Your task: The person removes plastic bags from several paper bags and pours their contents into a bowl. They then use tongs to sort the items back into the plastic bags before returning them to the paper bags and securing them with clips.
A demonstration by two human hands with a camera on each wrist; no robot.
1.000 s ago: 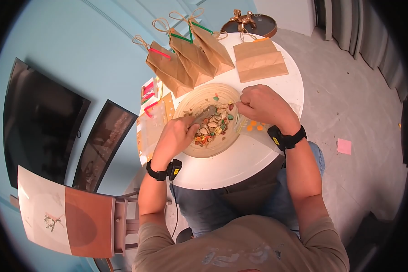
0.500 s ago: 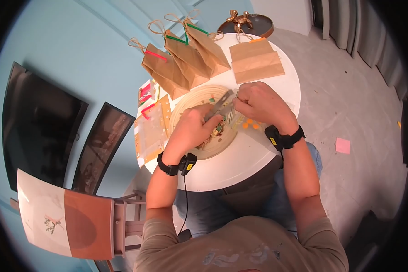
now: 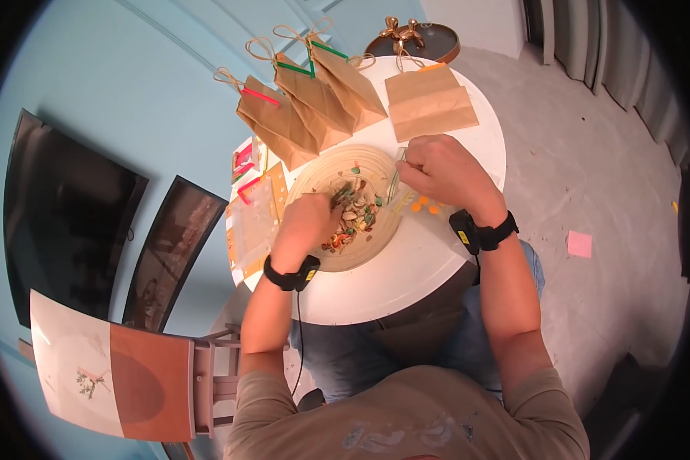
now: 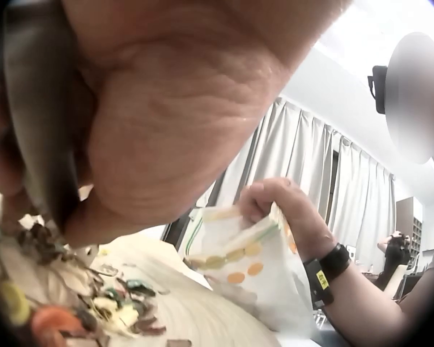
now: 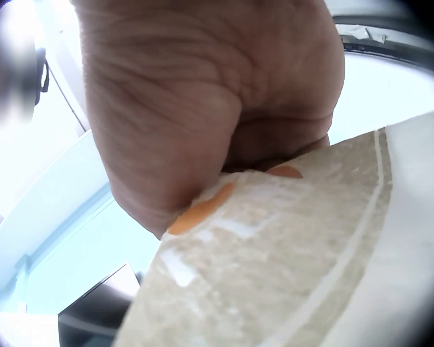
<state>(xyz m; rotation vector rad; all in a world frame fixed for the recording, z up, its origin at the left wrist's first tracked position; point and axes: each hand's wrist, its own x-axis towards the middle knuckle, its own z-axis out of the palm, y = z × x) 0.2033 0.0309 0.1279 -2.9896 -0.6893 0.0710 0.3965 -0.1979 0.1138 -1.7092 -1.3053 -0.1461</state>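
Note:
My left hand (image 3: 307, 222) grips metal tongs (image 4: 40, 108), their tips lowered into a heap of dried petals and leaves (image 3: 354, 218), a potpourri mix. The heap lies in a round, shallow, pale wooden dish (image 3: 379, 244). To the right, my right hand (image 3: 448, 172) pinches the top edge of a clear plastic zip bag (image 4: 246, 267) with orange dots and a green zip line. The bag's mouth faces the dish and stands partly open in the left wrist view. What the tong tips hold is hidden by petals and fingers.
Three upright brown paper bags (image 3: 280, 123) with twine handles stand at the back of the white round table (image 3: 368, 307). A flatter paper bag (image 3: 431, 103) lies to their right. On the left are a patterned sheet (image 3: 245, 234) and a red strip (image 3: 247, 189).
My left hand carried the tongs right to the bag's mouth, then back left and down into the petals. The right hand has stayed at the bag. The head view shifted slightly.

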